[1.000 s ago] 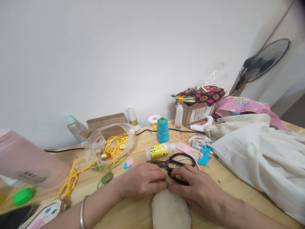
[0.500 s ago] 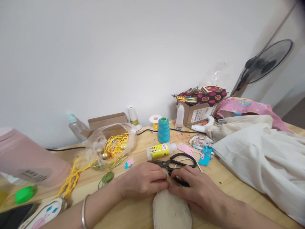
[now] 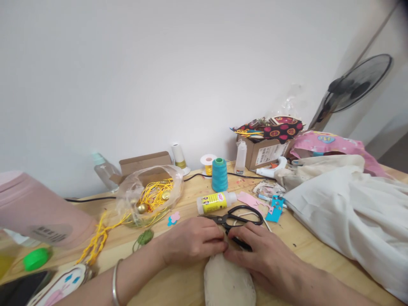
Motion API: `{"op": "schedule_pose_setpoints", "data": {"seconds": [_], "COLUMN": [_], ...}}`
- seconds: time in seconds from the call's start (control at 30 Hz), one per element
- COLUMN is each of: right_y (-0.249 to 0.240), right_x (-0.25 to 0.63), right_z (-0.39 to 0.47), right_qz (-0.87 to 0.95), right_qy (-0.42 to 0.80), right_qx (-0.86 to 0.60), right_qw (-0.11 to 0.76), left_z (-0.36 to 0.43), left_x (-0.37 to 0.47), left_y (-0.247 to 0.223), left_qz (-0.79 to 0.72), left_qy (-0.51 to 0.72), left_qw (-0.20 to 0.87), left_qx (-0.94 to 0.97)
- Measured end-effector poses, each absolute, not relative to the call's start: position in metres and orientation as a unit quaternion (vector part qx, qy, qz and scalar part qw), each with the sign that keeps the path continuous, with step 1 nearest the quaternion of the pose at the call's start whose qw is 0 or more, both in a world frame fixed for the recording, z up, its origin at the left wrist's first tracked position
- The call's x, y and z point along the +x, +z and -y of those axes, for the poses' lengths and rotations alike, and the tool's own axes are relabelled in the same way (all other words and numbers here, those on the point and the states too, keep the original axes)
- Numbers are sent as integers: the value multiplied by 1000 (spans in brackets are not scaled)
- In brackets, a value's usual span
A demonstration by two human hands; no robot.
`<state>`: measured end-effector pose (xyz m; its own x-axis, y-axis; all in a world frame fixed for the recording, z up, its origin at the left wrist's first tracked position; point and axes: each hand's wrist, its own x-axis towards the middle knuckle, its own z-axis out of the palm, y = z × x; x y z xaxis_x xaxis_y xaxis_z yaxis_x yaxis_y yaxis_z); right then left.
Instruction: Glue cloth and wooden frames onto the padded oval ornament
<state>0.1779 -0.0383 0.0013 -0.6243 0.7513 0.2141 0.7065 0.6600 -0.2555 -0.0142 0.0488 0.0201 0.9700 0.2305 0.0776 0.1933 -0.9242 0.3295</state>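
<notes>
A cream, rounded flat piece lies at the bottom centre, its top end between my hands. My left hand, with a silver bangle on its wrist, has its fingers bent and pressed together at that end. My right hand meets it from the other side, thumb and fingers closed around the piece's upper edge. Black-handled scissors lie just beyond, partly behind my right fingers. Behind them rests a glue bottle with a yellow label.
Nearby stand a teal thread cone, a plastic bag of yellow cords and pink and blue scraps. White cloth covers the right side. A pink container, green cap and phone sit left.
The view has shifted slightly, so objects at the left appear a little further right. Both hands keep nearly the same pose at the cream piece.
</notes>
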Motion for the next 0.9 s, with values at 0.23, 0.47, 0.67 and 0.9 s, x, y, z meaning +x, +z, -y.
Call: {"op": "schedule_pose_setpoints", "data": {"seconds": [0.23, 0.47, 0.67, 0.9], "right_y": [2, 2, 3, 4], "right_x": [178, 179, 181, 181], "right_z": [38, 39, 39, 40], "right_qz": [901, 892, 862, 861], "right_qy": [64, 71, 129, 137], "right_qx": [-401, -411, -417, -408], "right_qw": [152, 173, 259, 270], "left_z": [-47, -34, 1, 24], "left_x": [-15, -35, -44, -35], "left_y": [25, 23, 26, 23], "left_qz": [-129, -244, -459, -479], "left_qy": [60, 129, 136, 120], "left_qw": [153, 111, 275, 303], "left_qx": [978, 955, 834, 815]}}
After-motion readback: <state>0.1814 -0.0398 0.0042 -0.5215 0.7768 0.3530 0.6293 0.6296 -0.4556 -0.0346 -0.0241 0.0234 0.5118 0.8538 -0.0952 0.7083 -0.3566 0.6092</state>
